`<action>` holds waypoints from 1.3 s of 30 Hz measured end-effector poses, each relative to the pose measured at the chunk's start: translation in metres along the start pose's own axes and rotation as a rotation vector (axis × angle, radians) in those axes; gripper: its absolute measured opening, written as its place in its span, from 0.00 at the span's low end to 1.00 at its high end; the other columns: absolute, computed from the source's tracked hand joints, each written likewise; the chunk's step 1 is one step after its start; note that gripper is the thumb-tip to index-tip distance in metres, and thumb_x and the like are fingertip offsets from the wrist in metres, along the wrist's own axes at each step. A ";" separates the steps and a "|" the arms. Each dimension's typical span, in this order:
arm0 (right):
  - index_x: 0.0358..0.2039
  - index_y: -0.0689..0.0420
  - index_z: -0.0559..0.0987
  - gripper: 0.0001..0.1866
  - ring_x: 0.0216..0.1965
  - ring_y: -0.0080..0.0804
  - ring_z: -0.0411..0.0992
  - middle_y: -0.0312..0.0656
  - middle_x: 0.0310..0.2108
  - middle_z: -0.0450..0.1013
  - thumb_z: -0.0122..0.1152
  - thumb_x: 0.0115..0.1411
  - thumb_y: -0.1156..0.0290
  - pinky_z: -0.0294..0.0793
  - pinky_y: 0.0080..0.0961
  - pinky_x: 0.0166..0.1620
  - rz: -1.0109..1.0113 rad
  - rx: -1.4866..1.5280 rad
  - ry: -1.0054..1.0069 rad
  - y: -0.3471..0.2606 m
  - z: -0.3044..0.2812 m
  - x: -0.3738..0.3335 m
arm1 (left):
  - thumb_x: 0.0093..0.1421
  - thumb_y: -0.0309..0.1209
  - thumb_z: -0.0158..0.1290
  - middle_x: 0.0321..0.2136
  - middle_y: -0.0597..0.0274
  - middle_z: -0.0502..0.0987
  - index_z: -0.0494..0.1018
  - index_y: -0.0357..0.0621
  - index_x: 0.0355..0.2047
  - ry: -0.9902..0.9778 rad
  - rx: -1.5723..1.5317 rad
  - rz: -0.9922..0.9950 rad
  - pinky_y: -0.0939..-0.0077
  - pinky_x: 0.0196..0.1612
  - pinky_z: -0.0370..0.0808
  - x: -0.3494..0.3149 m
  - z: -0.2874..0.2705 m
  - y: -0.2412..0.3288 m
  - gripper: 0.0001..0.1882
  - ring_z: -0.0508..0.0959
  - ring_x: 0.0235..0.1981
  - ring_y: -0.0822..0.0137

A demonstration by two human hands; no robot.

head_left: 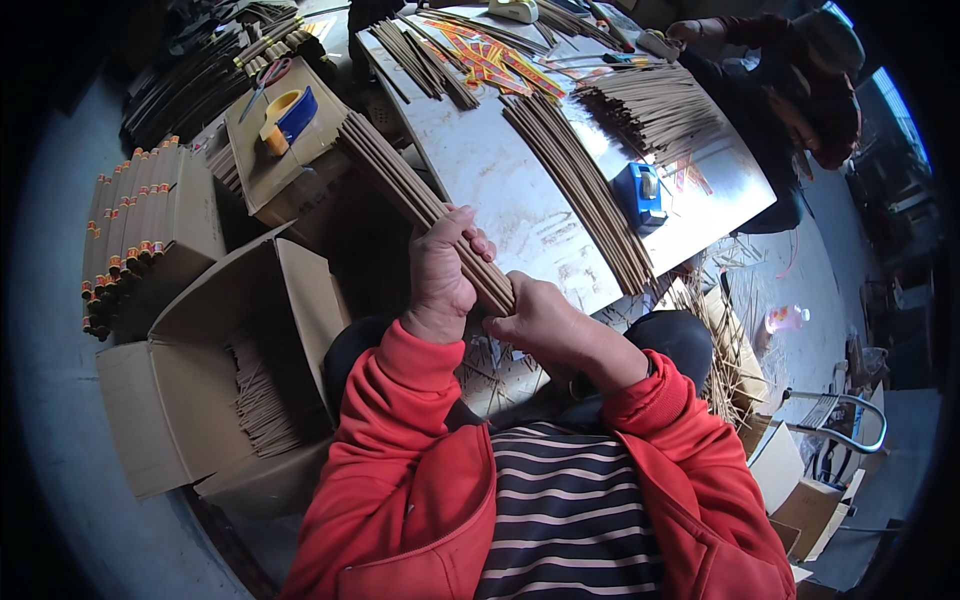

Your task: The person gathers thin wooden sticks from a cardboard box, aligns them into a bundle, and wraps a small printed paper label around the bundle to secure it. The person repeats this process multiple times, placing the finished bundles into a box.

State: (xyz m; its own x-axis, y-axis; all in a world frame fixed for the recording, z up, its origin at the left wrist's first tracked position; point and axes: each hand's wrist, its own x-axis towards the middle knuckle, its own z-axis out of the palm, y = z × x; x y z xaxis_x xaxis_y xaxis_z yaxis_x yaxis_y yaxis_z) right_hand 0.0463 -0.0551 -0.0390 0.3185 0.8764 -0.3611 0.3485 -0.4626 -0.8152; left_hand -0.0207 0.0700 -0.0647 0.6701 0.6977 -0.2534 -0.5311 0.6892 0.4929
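Note:
Both hands grip one bundle of long brown incense sticks (400, 185), held slantwise over my lap at the table's near edge. My left hand (446, 268) wraps round the middle of the bundle. At its near end, my right hand (545, 315) is closed about the sticks, hiding their tips. The far end points up and left toward a carton. On the white table (480, 170) beside my hands lies a long row of loose incense sticks (580, 190), with a blue tape dispenser (640, 197) to its right.
An open cardboard box (200, 390) with sticks inside stands at left. Behind it are stacked labelled bundles (128, 225). A carton (270, 130) bears a tape roll (288, 112) and scissors (266, 78). Red-yellow labels (490, 58) lie on the table. Another person (800, 80) is at far right.

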 end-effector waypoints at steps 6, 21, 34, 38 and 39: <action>0.31 0.61 0.71 0.20 0.31 0.48 0.71 0.49 0.28 0.72 0.65 0.47 0.59 0.71 0.34 0.33 -0.305 -0.265 0.355 -0.002 -0.006 -0.008 | 0.50 0.22 0.54 0.15 0.65 0.65 0.65 0.44 0.25 0.000 0.041 0.057 0.73 0.20 0.67 0.006 -0.006 0.004 0.07 0.66 0.15 0.70; 0.19 0.62 0.71 0.10 0.22 0.51 0.71 0.53 0.20 0.70 0.55 0.49 0.68 0.72 0.41 0.27 -0.333 -0.542 0.403 -0.011 -0.002 0.000 | 0.53 0.30 0.58 0.16 0.66 0.66 0.67 0.45 0.24 0.003 0.123 0.008 0.76 0.20 0.69 0.010 -0.013 -0.004 0.10 0.68 0.15 0.71; 0.22 0.60 0.74 0.08 0.25 0.49 0.72 0.51 0.23 0.72 0.55 0.49 0.69 0.73 0.38 0.30 -0.295 -0.481 0.375 -0.015 -0.009 0.001 | 0.52 0.37 0.60 0.16 0.68 0.67 0.68 0.46 0.21 0.002 0.103 -0.069 0.76 0.22 0.68 0.013 -0.017 -0.003 0.13 0.68 0.17 0.72; 0.28 0.63 0.76 0.10 0.26 0.41 0.74 0.50 0.24 0.73 0.56 0.50 0.68 0.72 0.31 0.31 -0.134 -0.316 0.229 -0.027 -0.021 -0.004 | 0.52 0.40 0.60 0.16 0.69 0.68 0.67 0.48 0.22 -0.024 0.017 -0.091 0.76 0.22 0.68 0.021 -0.027 -0.001 0.14 0.68 0.17 0.72; 0.31 0.64 0.76 0.12 0.26 0.37 0.74 0.49 0.25 0.74 0.57 0.51 0.68 0.72 0.28 0.31 -0.064 -0.265 0.158 -0.030 -0.026 -0.005 | 0.52 0.41 0.60 0.16 0.69 0.68 0.67 0.49 0.22 -0.018 0.012 -0.064 0.76 0.23 0.68 0.022 -0.028 0.000 0.14 0.68 0.17 0.72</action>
State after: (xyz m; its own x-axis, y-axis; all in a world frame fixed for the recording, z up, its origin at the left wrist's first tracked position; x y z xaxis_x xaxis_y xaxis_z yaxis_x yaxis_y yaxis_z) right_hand 0.0568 -0.0493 -0.0004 0.4147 0.8826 -0.2213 0.5834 -0.4445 -0.6797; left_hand -0.0210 0.0911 -0.0936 0.7118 0.6486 -0.2695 -0.4809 0.7297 0.4861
